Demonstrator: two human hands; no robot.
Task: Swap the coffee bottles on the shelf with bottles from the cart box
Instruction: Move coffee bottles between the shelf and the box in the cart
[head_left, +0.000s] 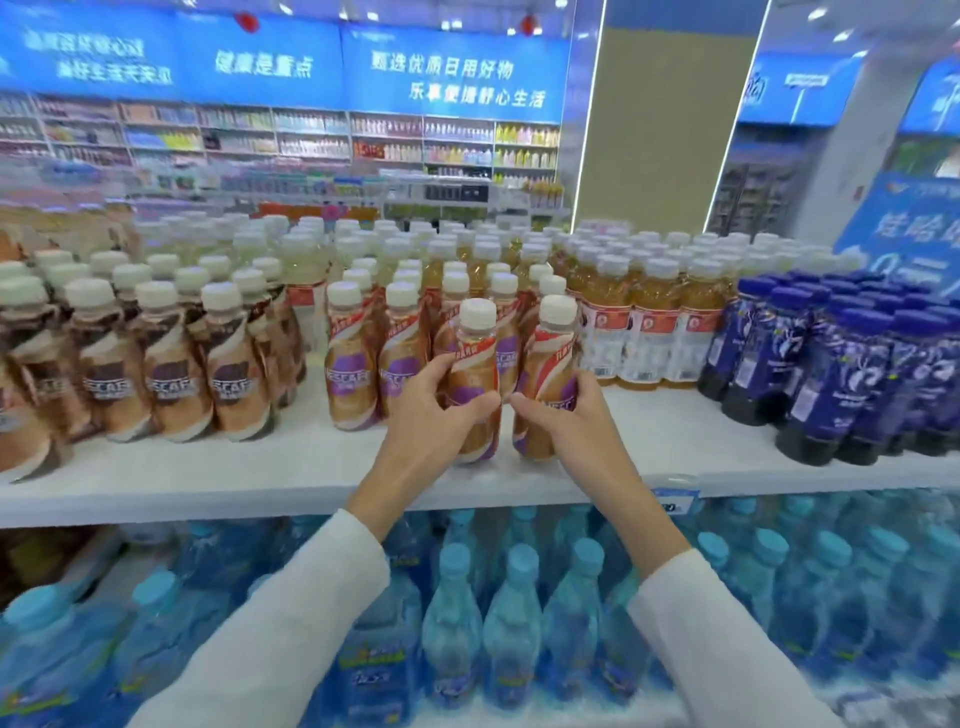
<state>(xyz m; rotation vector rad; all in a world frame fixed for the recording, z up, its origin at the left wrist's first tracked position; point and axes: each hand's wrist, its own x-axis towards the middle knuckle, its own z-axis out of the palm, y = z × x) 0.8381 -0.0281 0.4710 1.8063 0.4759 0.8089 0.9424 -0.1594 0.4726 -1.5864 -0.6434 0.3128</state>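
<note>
Head view. Shop aisle, white shelf (234, 467) at chest height, packed with drinks in blocks.

- Left hand (431, 410): fingers and thumb curled round the waist of the left coffee bottle (475, 374), which has a purple label and a white cap.
- Right hand (566, 415): wrapped round the lower body of the right coffee bottle (550, 364) from the outer side.
- One bottle per hand. The thumbs nearly meet in the narrow gap between the bottles.
- Both bottles sit ahead of the purple-label row (353, 364), over the bare front strip of the shelf, and lean slightly. Cannot tell whether their bases rest on the board or are just clear of it.
- The grips are low on the bodies, not at the caps. My reading is that this gives better control of a slim, top-heavy bottle and keeps the knuckles off the caps behind.
- Cart box: not in view. I can't judge whether this pair is coming off the shelf or going on. Position at the front edge fits either.

Surroundings:
- brown-label bottles (171, 364) to the left
- amber drink bottles (649, 332) just right of the coffee
- dark blue bottles (841, 374) further right
- water bottles (514, 623) on the tier below, under both white sleeves (311, 597)
- price tag (675, 499) on the shelf lip, too blurred to read

Risk: neighbours stand close, so a wide swing could topple the row.
</note>
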